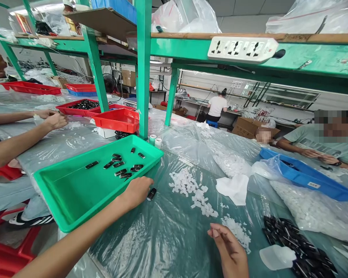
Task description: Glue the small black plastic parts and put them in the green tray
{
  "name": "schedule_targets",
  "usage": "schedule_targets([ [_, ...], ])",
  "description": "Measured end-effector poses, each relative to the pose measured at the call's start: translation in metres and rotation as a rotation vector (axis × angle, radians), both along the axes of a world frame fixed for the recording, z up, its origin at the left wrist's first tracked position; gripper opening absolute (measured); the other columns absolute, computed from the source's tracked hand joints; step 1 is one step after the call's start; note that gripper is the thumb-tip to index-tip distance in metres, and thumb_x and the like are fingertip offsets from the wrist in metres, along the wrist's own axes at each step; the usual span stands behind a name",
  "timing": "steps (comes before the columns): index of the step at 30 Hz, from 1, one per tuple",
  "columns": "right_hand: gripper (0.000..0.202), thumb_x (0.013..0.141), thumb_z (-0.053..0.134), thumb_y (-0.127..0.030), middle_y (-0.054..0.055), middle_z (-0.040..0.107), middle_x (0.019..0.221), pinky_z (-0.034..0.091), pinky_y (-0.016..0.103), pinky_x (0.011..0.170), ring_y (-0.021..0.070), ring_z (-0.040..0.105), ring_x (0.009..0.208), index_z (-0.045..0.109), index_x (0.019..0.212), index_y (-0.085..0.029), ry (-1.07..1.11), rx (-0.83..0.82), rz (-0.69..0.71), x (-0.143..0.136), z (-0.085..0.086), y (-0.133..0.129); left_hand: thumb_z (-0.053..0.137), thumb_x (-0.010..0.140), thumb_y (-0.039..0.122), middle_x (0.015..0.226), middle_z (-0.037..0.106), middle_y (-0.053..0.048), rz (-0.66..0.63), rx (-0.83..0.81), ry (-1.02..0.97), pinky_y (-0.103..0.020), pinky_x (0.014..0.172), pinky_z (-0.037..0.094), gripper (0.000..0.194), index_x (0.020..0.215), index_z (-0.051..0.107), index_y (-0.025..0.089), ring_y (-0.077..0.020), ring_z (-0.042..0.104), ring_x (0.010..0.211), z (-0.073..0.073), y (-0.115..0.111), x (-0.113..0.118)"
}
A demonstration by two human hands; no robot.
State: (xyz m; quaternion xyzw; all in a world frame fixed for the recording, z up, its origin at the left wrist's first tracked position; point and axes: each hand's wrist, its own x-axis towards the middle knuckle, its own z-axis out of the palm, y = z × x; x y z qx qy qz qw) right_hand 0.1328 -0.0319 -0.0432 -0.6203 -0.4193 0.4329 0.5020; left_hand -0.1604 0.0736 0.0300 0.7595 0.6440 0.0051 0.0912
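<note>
My left hand (137, 191) reaches over the near right rim of a green tray (84, 204), its fingers curled under and hidden from view. Just beside those fingers is a small black oblong piece (151, 194); I cannot tell whether they touch. Several similar black pieces (120, 172) lie in the tray's far half. My right hand (229, 249) is above the table at the lower right, thumb and forefinger pinched together; anything between them is too small to make out. Small white pieces (185, 181) are scattered ahead of it, with a heap of finer white bits (236, 231) close by.
A pile of black pieces (298, 243) and a translucent white bottle (277, 257) lie at right. Behind them are a filled plastic bag (313, 210) and a blue tray (310, 179). A green post (144, 77) rises behind the green tray. Co-workers' hands (56, 120) work at left.
</note>
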Motion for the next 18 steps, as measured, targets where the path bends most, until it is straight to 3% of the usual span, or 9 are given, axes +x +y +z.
schedule_targets([
  [6, 0.028, 0.080, 0.055, -0.044, 0.007, 0.068, 0.079, 0.052, 0.026, 0.065, 0.0225, 0.065, 0.076, 0.067, 0.090, -0.020, -0.174, 0.173, 0.078, -0.003, -0.001, -0.005, 0.054, 0.083, 0.027, 0.094, 0.066, -0.012, -0.018, 0.015, 0.082, -0.032, 0.067, 0.045, 0.021, 0.098, 0.064, 0.015, -0.0303, 0.061, 0.091, -0.011, -0.005, 0.007],
  [11, 0.015, 0.085, 0.052, -0.027, 0.003, 0.065, 0.072, 0.048, 0.025, 0.066, 0.0170, 0.062, 0.070, 0.065, 0.089, -0.022, -0.325, 0.438, 0.130, -0.006, 0.013, -0.005, 0.049, 0.084, 0.023, 0.096, 0.062, -0.012, -0.093, 0.072, 0.098, -0.031, 0.063, 0.043, 0.018, 0.096, 0.059, 0.015, -0.0288, 0.061, 0.087, -0.023, -0.006, 0.013],
  [18, 0.017, 0.084, 0.051, -0.015, 0.001, 0.064, 0.073, 0.048, 0.026, 0.064, 0.0152, 0.061, 0.068, 0.064, 0.092, -0.023, -0.434, 0.635, 0.076, 0.012, 0.037, -0.001, 0.039, 0.085, 0.025, 0.076, 0.062, -0.005, -0.175, 0.042, -0.115, -0.025, 0.049, 0.029, 0.014, 0.086, 0.052, 0.019, -0.0222, 0.060, 0.066, -0.025, -0.002, 0.021],
])
